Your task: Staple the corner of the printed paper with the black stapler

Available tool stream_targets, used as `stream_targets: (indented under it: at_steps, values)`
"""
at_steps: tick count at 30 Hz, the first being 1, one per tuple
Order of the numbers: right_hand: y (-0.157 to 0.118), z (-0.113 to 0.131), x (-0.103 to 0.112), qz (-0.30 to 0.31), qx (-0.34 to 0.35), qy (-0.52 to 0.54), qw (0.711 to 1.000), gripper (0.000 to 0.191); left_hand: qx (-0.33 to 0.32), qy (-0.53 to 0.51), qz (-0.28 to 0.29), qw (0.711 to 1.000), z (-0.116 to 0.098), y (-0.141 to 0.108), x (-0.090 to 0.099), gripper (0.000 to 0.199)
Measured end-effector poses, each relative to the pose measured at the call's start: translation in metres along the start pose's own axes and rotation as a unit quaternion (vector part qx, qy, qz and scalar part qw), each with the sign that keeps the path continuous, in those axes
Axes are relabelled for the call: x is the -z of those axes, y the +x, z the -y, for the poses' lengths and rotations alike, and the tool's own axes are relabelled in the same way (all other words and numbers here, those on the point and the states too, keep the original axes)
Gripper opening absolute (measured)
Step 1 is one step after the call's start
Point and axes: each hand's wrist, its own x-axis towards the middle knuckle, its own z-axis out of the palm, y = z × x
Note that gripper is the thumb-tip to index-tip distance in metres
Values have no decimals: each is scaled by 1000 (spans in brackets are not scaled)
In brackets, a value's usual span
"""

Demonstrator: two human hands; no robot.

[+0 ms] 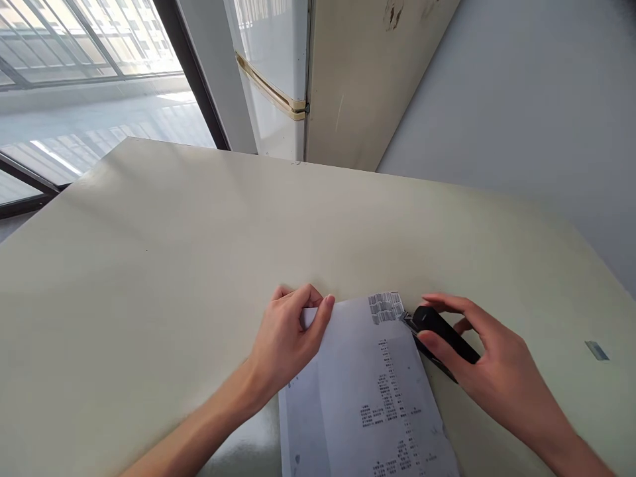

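Note:
Printed white paper [358, 377] lies near the front of the table, with lines of small text and a dark printed block at its top right. My left hand [295, 331] pinches its top left corner between thumb and curled fingers. A black stapler [442, 331] is in my right hand [491, 364], thumb on the near side and fingers over the far side. The stapler's front end meets the paper's right edge near the top corner. Whether the paper is one sheet or several, I cannot tell.
The pale table [199, 238] spreads around the paper. A small strip of staples [597, 350] lies at the right. Behind the table's far edge stand a white refrigerator [278, 66] and a bare wall [521, 99]. A large window [89, 79] is at the upper left.

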Motion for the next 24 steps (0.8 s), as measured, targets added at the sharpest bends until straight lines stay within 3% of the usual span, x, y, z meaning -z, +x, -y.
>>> stream_targets:
  at_steps: [8,16,24]
  values:
    - [26,19,-5,17,-2,-5,1000,51,-14,9,-17,1000,0,1,0,38]
    - [27,20,-15,71,-13,-38,997,51,-23,4,-13,1000,0,0,-2,36]
    - [28,28,-19,55,-31,-41,997,52,-31,14,-18,999,2,0,-5,36]
